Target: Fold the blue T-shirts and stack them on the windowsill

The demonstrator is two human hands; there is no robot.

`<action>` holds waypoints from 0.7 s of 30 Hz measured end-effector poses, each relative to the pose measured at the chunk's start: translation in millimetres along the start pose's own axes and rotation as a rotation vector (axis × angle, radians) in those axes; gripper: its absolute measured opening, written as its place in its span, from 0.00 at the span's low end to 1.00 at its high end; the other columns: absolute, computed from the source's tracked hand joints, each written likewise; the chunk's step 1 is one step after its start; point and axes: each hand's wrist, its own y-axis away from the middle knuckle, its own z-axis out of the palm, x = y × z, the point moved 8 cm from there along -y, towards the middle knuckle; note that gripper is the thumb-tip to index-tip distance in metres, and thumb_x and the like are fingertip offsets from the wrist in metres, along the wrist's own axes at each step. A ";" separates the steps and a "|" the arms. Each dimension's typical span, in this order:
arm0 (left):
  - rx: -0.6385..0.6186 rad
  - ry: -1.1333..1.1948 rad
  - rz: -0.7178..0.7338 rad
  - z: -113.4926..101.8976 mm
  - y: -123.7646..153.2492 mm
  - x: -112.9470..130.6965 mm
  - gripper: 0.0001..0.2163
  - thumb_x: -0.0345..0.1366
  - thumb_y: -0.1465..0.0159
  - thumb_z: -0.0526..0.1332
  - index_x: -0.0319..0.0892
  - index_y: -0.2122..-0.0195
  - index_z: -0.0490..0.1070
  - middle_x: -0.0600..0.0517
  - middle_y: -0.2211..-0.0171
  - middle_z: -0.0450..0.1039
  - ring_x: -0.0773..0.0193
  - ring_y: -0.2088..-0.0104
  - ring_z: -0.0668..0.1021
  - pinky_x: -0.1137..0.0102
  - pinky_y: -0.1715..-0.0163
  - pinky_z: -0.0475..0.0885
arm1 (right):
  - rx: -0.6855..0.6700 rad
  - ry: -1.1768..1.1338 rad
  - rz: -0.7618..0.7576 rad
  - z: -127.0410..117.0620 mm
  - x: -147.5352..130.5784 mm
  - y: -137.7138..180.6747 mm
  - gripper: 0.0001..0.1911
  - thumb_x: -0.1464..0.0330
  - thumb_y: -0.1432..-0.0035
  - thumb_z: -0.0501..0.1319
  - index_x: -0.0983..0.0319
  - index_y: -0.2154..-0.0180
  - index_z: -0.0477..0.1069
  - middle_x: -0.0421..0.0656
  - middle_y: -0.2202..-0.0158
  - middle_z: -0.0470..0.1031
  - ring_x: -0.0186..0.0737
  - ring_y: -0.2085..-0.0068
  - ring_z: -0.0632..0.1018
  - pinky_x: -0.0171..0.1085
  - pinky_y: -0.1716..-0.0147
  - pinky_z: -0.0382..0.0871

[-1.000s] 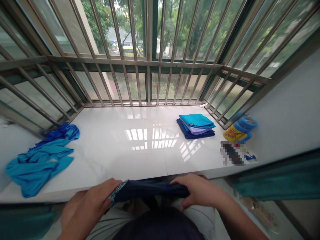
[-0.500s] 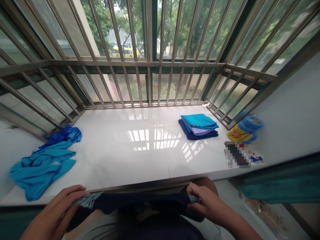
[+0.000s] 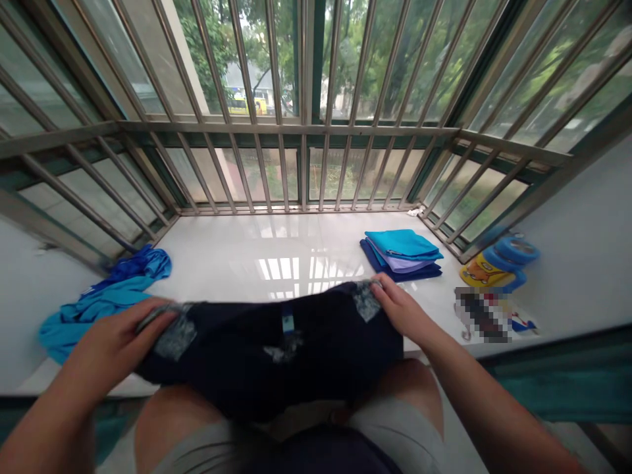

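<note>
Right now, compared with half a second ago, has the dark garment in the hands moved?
Yes: the dark garment has risen in view against the white sill, hiding part of the sill's front edge that showed before.

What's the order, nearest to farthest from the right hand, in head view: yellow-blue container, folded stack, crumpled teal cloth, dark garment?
1. Dark garment: gripped by the right hand
2. Folded stack: just beyond
3. Yellow-blue container: to the right
4. Crumpled teal cloth: far left
</note>
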 end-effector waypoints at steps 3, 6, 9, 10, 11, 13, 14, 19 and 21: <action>-0.014 -0.097 -0.074 29.2 -82.1 19.6 0.25 0.51 0.32 0.62 0.45 0.38 0.71 0.48 0.53 0.82 0.52 0.55 0.84 0.60 0.52 0.80 | 0.145 0.415 0.046 -6.4 -1.7 -80.5 0.14 0.59 0.22 0.53 0.60 0.50 0.72 0.46 0.59 0.79 0.44 0.57 0.78 0.39 0.54 0.70; 0.052 -0.351 -0.021 75.3 -121.0 50.1 0.30 0.39 0.32 0.63 0.34 0.30 0.64 0.31 0.42 0.76 0.40 0.44 0.80 0.50 0.44 0.77 | 0.237 0.565 0.103 9.1 -2.0 -120.9 0.16 0.67 0.27 0.61 0.69 0.43 0.72 0.63 0.47 0.77 0.54 0.44 0.75 0.48 0.46 0.67; 0.018 -0.278 0.127 144.3 -107.7 84.5 0.23 0.33 0.27 0.55 0.35 0.32 0.68 0.32 0.38 0.75 0.43 0.38 0.77 0.50 0.35 0.71 | 0.181 0.605 0.041 58.8 -0.6 -116.2 0.21 0.68 0.30 0.64 0.70 0.39 0.72 0.66 0.37 0.73 0.57 0.36 0.71 0.50 0.38 0.64; -0.026 -0.220 0.171 170.1 -94.9 94.4 0.22 0.34 0.26 0.54 0.36 0.33 0.70 0.33 0.36 0.75 0.44 0.35 0.76 0.50 0.33 0.69 | 0.130 0.613 0.006 80.6 2.3 -107.8 0.23 0.66 0.29 0.63 0.69 0.37 0.72 0.64 0.34 0.71 0.57 0.33 0.70 0.49 0.35 0.63; -0.073 -0.179 0.206 195.4 -79.6 102.7 0.22 0.36 0.25 0.54 0.38 0.33 0.71 0.34 0.32 0.72 0.43 0.32 0.73 0.48 0.31 0.67 | 0.072 0.619 -0.024 102.6 7.3 -97.2 0.25 0.64 0.28 0.62 0.67 0.35 0.71 0.61 0.31 0.69 0.56 0.30 0.68 0.50 0.32 0.61; -0.157 -0.149 0.234 239.6 -45.8 111.7 0.24 0.42 0.24 0.55 0.41 0.31 0.70 0.37 0.27 0.65 0.40 0.27 0.68 0.43 0.29 0.63 | -0.052 0.639 -0.032 141.8 25.4 -72.6 0.30 0.60 0.26 0.60 0.65 0.29 0.66 0.57 0.25 0.62 0.57 0.25 0.62 0.54 0.28 0.56; -0.188 -0.154 0.214 257.0 -29.5 110.9 0.25 0.44 0.25 0.56 0.42 0.29 0.69 0.37 0.25 0.63 0.39 0.26 0.66 0.40 0.29 0.62 | -0.107 0.646 -0.019 157.0 36.6 -59.9 0.32 0.59 0.25 0.58 0.64 0.27 0.63 0.55 0.23 0.59 0.58 0.24 0.60 0.57 0.27 0.55; -0.186 -0.097 0.191 284.8 22.1 93.5 0.27 0.49 0.24 0.55 0.46 0.27 0.65 0.39 0.22 0.57 0.39 0.23 0.60 0.38 0.27 0.57 | -0.162 0.657 0.012 183.7 69.8 -15.9 0.33 0.57 0.23 0.53 0.60 0.23 0.58 0.50 0.20 0.53 0.60 0.21 0.55 0.64 0.26 0.49; -0.149 -0.015 0.152 274.0 20.0 79.5 0.26 0.46 0.23 0.50 0.43 0.28 0.67 0.38 0.26 0.65 0.43 0.26 0.66 0.44 0.28 0.61 | -0.127 0.663 0.018 184.3 66.0 -13.6 0.33 0.58 0.23 0.52 0.61 0.24 0.59 0.51 0.20 0.52 0.61 0.21 0.54 0.66 0.25 0.46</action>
